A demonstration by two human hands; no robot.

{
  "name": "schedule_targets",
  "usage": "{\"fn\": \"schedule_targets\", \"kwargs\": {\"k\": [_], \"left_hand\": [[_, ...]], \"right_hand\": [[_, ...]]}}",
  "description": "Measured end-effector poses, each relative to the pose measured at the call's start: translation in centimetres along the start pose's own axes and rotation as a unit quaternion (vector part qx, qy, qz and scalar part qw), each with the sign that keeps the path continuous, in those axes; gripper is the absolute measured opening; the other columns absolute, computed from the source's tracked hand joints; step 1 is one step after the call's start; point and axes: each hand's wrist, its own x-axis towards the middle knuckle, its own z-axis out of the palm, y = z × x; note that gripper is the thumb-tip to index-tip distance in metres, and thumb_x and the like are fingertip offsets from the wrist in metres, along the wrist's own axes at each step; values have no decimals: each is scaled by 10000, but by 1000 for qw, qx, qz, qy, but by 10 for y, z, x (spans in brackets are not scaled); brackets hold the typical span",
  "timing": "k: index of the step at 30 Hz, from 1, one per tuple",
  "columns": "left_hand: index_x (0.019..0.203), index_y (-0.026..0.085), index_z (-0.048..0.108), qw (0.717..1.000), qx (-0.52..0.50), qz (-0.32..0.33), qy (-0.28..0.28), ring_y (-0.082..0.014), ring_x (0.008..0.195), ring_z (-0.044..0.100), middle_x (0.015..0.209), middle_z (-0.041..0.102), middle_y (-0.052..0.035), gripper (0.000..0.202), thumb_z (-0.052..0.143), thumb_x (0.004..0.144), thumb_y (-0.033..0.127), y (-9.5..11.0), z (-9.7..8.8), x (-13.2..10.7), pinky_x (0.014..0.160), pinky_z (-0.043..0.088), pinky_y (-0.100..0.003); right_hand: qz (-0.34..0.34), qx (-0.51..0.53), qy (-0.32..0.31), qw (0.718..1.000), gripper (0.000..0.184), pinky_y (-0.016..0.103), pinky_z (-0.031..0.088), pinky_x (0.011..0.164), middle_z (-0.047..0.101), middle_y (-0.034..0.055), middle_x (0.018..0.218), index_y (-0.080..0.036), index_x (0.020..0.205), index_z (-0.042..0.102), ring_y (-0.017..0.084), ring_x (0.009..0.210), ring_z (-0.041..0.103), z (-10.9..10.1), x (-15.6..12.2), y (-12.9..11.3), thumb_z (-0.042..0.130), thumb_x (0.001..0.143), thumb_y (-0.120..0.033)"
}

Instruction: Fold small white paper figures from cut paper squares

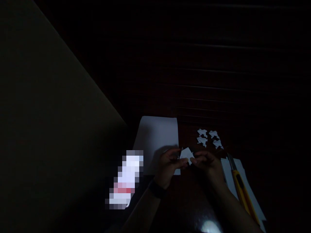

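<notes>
Between my two hands is a small folded piece of white paper [186, 154], pointed at the top. My left hand [168, 164], with a dark band on its wrist, pinches its left side, thumb in front. On the other side my right hand [207, 163] grips the lower right edge between thumb and fingers. Some of the fingers behind the paper are hidden. Several small folded white paper figures [202, 141] lie beyond my right hand. A large white sheet of paper [157, 132] is flat on the dark table, partly behind my left hand.
To the right, a yellow utility knife [243, 191] with its blade out lies on white paper sheets [255, 199]. A bright, pixelated object [126, 178] sits left of my left forearm. A pale wall or panel [48, 113] slopes along the left. The scene is dim.
</notes>
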Motion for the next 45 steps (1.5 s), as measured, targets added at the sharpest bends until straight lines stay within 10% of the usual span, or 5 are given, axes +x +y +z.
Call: {"fn": "schedule_targets", "kwargs": {"k": [6, 18, 26, 39, 45], "left_hand": [[1075, 159, 581, 999, 15, 21, 22, -169, 676, 650, 774, 684, -39, 563, 797, 559, 226, 3, 4, -1, 596, 515, -245], [1029, 147, 643, 999, 45, -16, 8, -152, 639, 619, 768, 677, -27, 546, 804, 507, 156, 3, -7, 3, 561, 495, -240], [1054, 161, 636, 995, 81, 54, 19, -193, 750, 643, 844, 694, -65, 541, 797, 543, 234, 5, -1, 3, 648, 511, -271], [1095, 184, 628, 996, 80, 10, 30, -93, 445, 527, 463, 566, 54, 587, 790, 531, 169, 13, -5, 0, 453, 392, -189], [1121, 172, 611, 996, 65, 39, 45, -177, 663, 644, 710, 699, -45, 511, 734, 635, 271, 11, -3, 1, 594, 489, -247]], "right_hand": [[-7, -1, 52, 999, 267, 277, 459, 636, 681, -20, 647, -211, 852, 603, 153, 612, 608, 5, -4, 3, 759, 638, -242], [-12, -99, -56, 993, 274, 248, 413, 547, 597, -24, 645, -189, 682, 558, 146, 601, 541, -7, 4, -4, 790, 540, -228], [8, 15, -37, 999, 373, 237, 411, 547, 565, -57, 608, -210, 651, 420, 123, 563, 515, 0, 1, -2, 776, 547, -175], [41, 18, -84, 995, 351, 209, 374, 514, 571, -57, 609, -195, 645, 439, 100, 534, 487, 0, 0, 1, 771, 545, -136], [42, 48, -56, 996, 351, 223, 398, 571, 558, -63, 603, -196, 638, 426, 103, 562, 492, -1, 2, 6, 756, 564, -102]]}}
